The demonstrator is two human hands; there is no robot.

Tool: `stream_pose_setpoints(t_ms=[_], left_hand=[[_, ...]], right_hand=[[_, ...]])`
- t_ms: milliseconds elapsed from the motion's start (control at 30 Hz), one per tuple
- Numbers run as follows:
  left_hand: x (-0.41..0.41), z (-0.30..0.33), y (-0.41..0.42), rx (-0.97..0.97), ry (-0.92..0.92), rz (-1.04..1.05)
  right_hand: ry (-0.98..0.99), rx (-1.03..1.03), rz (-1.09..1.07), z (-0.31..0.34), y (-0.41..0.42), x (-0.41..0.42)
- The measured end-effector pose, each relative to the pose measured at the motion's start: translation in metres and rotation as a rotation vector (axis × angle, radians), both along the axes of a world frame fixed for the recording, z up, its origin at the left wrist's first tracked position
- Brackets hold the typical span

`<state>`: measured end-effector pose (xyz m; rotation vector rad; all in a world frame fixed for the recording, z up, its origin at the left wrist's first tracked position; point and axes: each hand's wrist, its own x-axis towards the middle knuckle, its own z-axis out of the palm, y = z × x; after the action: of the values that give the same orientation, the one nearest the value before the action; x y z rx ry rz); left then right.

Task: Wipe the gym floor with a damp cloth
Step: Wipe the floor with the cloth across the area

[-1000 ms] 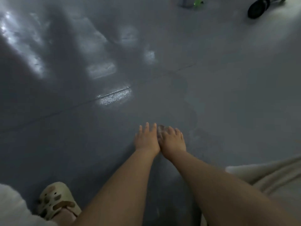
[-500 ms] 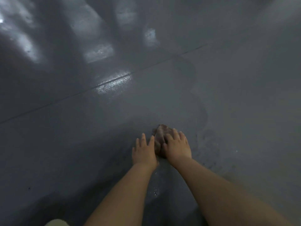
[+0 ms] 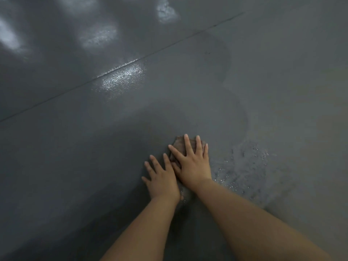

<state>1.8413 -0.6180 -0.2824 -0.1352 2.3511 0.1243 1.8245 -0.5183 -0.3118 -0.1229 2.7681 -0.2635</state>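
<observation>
Down on the grey floor (image 3: 94,147), both hands are flat, arms stretched out from the bottom edge. The right hand (image 3: 192,164) lies on top of a small brownish cloth (image 3: 178,146), fingers straight and spread, pressing it against the floor; the cloth shows only as a crumpled edge past the fingertips and beside the forefinger, the rest hidden under the palm. The left hand (image 3: 162,178) sits just beside it, a little nearer the person, fingers also straight and slightly fanned. Its forefinger reaches the near edge of the cloth, though I cannot tell if it truly presses on it or only on the floor. The two hands touch along their inner sides.

Just right of the right hand there is a wet patch (image 3: 248,166) speckled with small shining droplets. From it a faint curved smear (image 3: 243,113) runs away up the floor, marking off a darker, damp stretch on the left from a duller one on the right. A thin seam (image 3: 116,69) crosses the floor on a slant, well beyond the hands, and a bright glare (image 3: 122,78) sits on it, with softer pale reflections farther off at the upper left.
</observation>
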Motion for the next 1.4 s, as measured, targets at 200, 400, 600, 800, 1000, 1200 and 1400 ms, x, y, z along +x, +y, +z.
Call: stream_pose_setpoints(t_ms=[200,400,600,800,1000,1200,1400], left_hand=[[-0.005,0.006,-0.002,0.018,-0.051,-0.057],[-0.008,0.004,-0.002,0.04,-0.074,-0.046],[-0.008,0.002,0.001,0.029,-0.066,-0.035],[-0.007,0.005,0.001,0.016,-0.075,-0.048],[-0.006,0.004,0.001,0.001,-0.077,-0.057],[-0.006,0.001,0.002,-0.02,-0.08,-0.076],[-0.006,0.001,0.001,-0.023,-0.068,-0.085]], right_hand=[[0.093,-0.023,-0.259,-0.01,0.045,-0.043],[0.104,0.013,-0.76,-0.01,0.068,-0.01],[0.194,0.021,-0.495,-0.02,0.02,0.03],[0.115,0.047,-0.311,-0.016,0.045,-0.058],[0.074,0.085,-0.166,-0.011,0.076,-0.135],[0.083,0.082,-0.215,-0.012,0.09,-0.172],[0.099,0.05,-0.334,-0.011,0.097,-0.184]])
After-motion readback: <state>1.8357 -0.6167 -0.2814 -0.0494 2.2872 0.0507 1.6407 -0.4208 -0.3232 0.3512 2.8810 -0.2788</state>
